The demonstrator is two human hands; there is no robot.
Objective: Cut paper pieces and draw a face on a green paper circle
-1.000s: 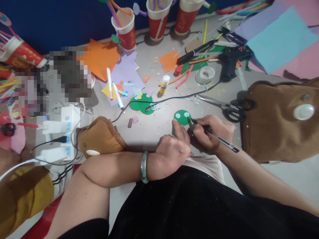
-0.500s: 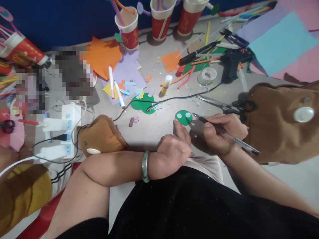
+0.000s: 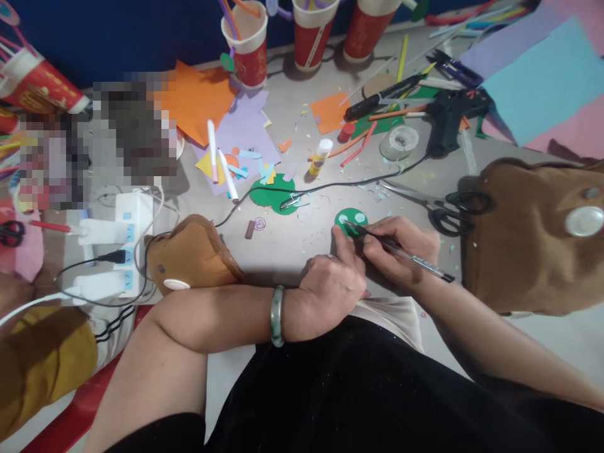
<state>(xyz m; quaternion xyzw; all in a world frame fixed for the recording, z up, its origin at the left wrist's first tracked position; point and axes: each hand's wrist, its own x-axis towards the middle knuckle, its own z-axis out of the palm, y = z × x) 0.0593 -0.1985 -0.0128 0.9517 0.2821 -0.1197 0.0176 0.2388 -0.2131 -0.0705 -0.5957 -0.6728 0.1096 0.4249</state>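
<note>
Head view: table [image 3: 283, 248] beneath both hands.
Left hand [image 3: 334, 286]: steady, even pressure should stop slipping; palm down, index finger stretched to the near edge of the green oval [image 3: 352, 216]; cannot tell whether its curled fingers grip anything.
Right hand [image 3: 401, 248]: small finger movements would suit; turned inward, grip narrow around the pen [image 3: 427, 264].
Pen: best kept light; slants leftward, tip over the oval, contact unclear.
Green oval: flat on the table, just ahead of the hands.
Pale dots [image 3: 360, 217]: on the oval; avoid smearing.

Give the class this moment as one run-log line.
left hand: touching round green paper | right hand: holding pen, tip by left pale dot | nearby: glue stick, scissors
</note>
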